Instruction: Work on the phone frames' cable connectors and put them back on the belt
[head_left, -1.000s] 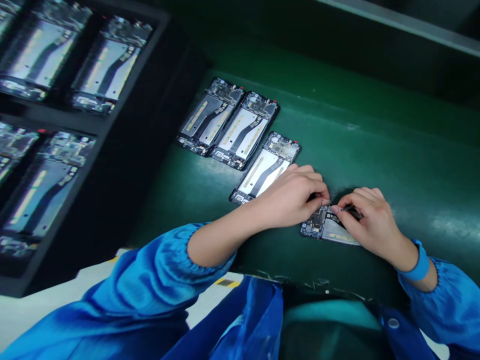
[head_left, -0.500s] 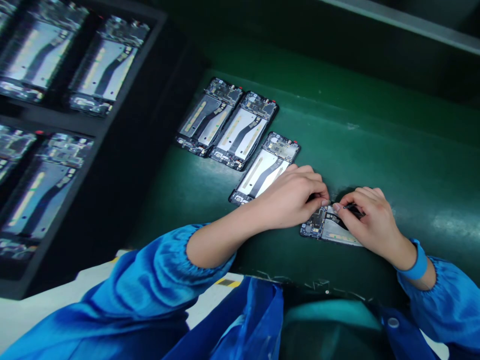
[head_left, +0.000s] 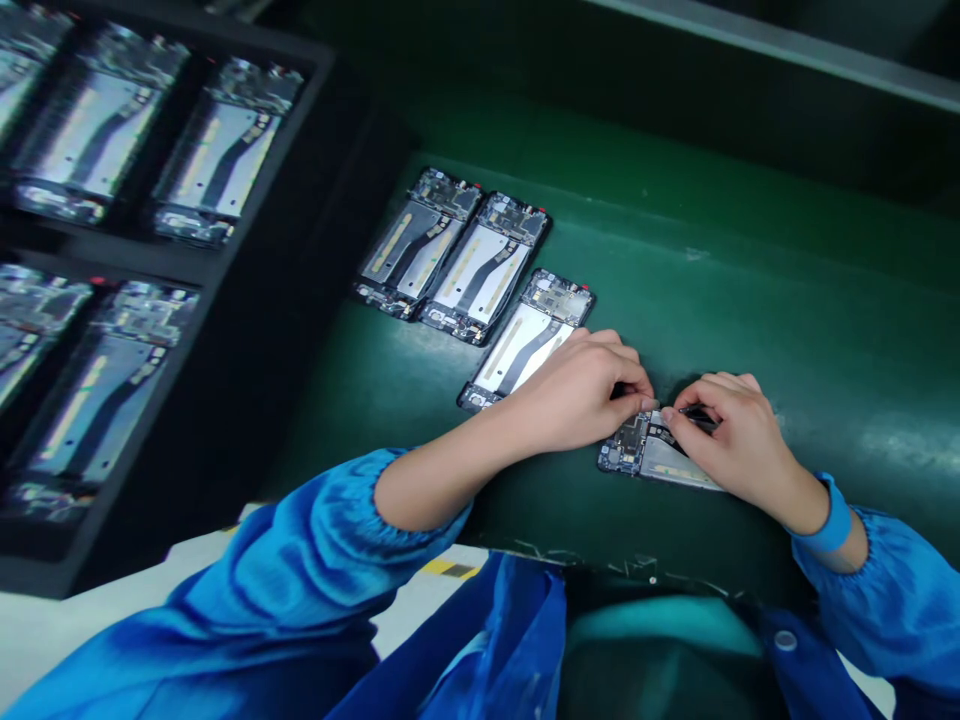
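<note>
An opened phone [head_left: 630, 445] lies sideways on the green table, its circuit board and pale battery area partly showing. My left hand [head_left: 592, 390] is closed, thumb and forefinger pinched at the phone's upper edge; what they hold is too small to make out. Close beside it, my right hand [head_left: 739, 440] covers the phone's right end. Its fingers are closed around a small black piece [head_left: 699, 418] whose kind I cannot tell. Under my left wrist lies another opened phone [head_left: 525, 345], its lower part partly hidden.
Two more opened phones [head_left: 484, 265] lie side by side farther left on the green table [head_left: 750, 300]. At the left stands a black tray [head_left: 277, 250] with several opened phones in its slots. A ledge [head_left: 787, 55] runs along the back.
Both hands stay at the phone's upper edge, with the right fingers shifted slightly left. The black piece in them shows a little differently. The view has moved slightly.
</note>
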